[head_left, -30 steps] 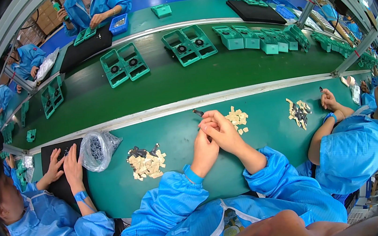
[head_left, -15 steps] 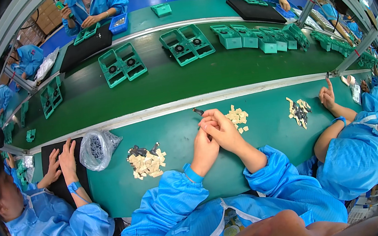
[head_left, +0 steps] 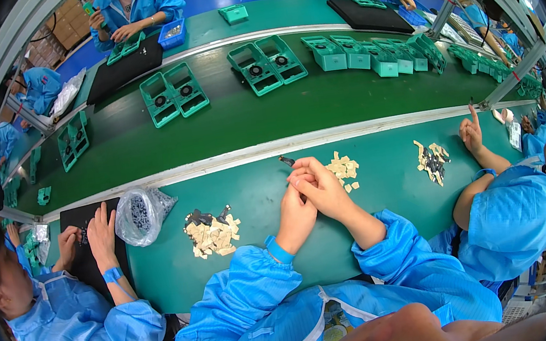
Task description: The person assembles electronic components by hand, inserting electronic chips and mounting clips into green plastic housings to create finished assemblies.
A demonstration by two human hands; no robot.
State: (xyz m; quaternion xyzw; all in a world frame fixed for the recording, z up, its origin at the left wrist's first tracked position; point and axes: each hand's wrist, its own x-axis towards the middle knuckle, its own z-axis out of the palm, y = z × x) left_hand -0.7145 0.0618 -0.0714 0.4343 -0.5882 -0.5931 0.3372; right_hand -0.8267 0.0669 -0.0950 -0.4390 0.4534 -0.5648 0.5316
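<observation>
My two hands are pressed together above the green table. My right hand (head_left: 321,188) is closed over my left, its fingertips at a small black part (head_left: 286,161) with a pale speck at one end. My left hand (head_left: 294,221) is closed beneath it, and most of its fingers are hidden; what they hold I cannot make out. Left of my hands lies a pile of cream-coloured paper pieces (head_left: 213,238) with small black parts (head_left: 198,218) along its far side. Just beyond my right hand is a smaller pile of cream pieces (head_left: 342,169).
A clear bag of small dark parts (head_left: 139,217) stands by a co-worker's hands (head_left: 102,239) and black mat at left. Another mixed pile (head_left: 433,163) lies near the right co-worker's raised finger (head_left: 472,129). Beyond a white rail (head_left: 251,156), green housings with fans (head_left: 267,65) sit on the dark-green belt.
The green housings have shifted slightly left. The left co-worker's hands have moved apart, and the right co-worker's head and body have shifted. My hands have stayed nearly still.
</observation>
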